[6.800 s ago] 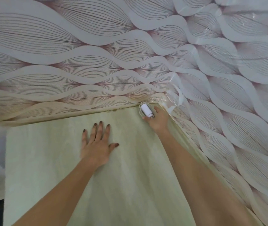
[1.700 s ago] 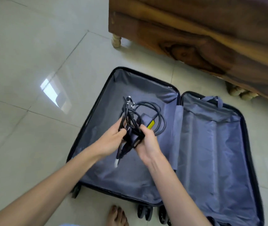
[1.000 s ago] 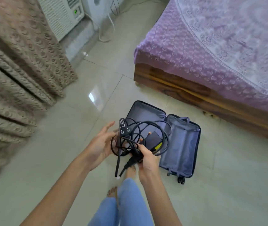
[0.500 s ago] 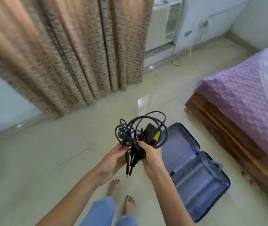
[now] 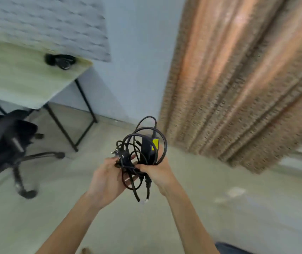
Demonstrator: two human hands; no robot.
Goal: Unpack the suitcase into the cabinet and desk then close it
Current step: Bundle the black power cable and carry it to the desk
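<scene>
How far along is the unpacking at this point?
Done: a black item, possibly headphones, already lies on the desk. In hand: the left hand and right hand both hold the tangled black charger, out of the suitcase. Left: setting it down, probably on that desk, and closing the suitcase, which is out of view.

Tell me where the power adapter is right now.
In the head view's centre, the power adapter and its coiled cable are held between the left hand and right hand above the floor, right of the desk and left of the curtain.
</scene>
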